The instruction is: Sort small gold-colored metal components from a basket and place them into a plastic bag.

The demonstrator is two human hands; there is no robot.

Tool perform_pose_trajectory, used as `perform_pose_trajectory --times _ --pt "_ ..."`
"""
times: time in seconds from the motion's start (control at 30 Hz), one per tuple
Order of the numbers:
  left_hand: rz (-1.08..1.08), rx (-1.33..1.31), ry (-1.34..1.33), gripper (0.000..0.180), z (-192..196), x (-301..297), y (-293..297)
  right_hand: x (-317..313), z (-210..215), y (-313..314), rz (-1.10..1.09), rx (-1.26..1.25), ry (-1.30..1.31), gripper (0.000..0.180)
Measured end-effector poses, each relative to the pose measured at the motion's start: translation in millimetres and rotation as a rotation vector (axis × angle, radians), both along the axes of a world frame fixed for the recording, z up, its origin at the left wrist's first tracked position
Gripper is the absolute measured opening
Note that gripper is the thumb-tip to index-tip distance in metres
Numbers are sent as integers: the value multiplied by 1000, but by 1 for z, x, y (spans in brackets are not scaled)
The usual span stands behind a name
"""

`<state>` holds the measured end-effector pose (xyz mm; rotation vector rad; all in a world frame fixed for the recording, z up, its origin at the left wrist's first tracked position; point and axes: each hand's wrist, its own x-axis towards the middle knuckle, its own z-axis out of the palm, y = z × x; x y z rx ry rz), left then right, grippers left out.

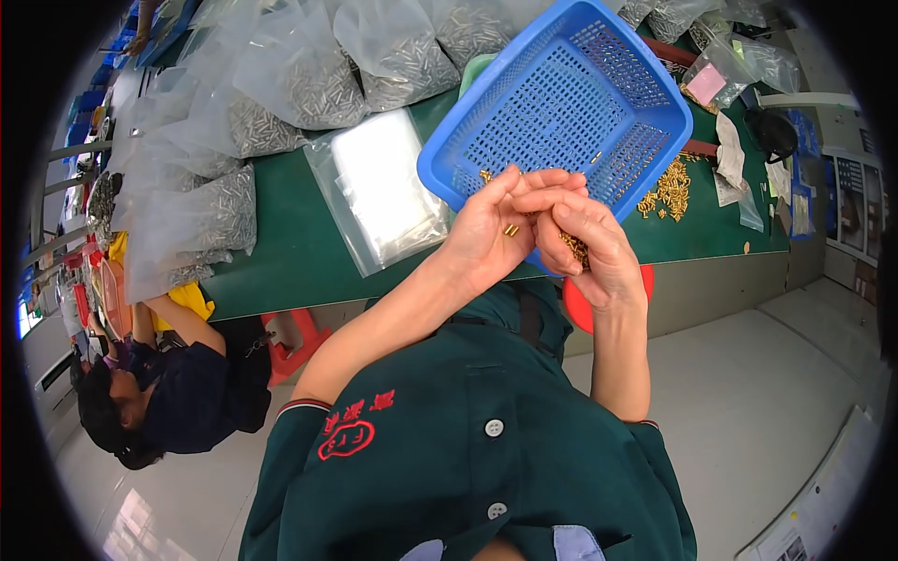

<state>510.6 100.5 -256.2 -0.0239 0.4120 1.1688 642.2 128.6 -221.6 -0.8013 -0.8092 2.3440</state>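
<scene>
Both hands meet at the near rim of a blue perforated plastic basket [552, 89]. My left hand [482, 234] is cupped palm up, its fingers reaching toward the right hand. A couple of small brass cylindrical pieces [511, 230] lie in it. My right hand [608, 248] curls around a cluster of small brass pieces [574, 249], its fingertips over the left fingers. Part of the cluster is hidden by the fingers. Inside the basket a few loose brass bits show, one of them [596, 158] near its right wall.
A brass pile [669, 192] lies right of the basket on the green table [281, 238]. Flat clear plastic bags [383, 187] lie left of it. Bags of silver metal pieces [304, 89] line the back and left. A red stool [580, 304] stands below. A co-worker [187, 393] sits at left.
</scene>
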Motion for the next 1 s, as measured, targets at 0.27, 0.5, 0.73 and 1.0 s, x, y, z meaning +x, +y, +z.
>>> perform_pose_trajectory --times 0.27,0.5,0.73,1.0 --pt "-15 -16 -15 46 4 -1 1 1 1 3 -9 -30 18 36" --pt "-13 22 -33 46 -1 -1 1 2 -2 3 20 33 20 37" --pt "0 13 -39 46 -2 0 2 0 2 1 0 28 -57 30" --pt "0 -9 -2 46 2 1 2 1 3 1 -26 16 -33 30"
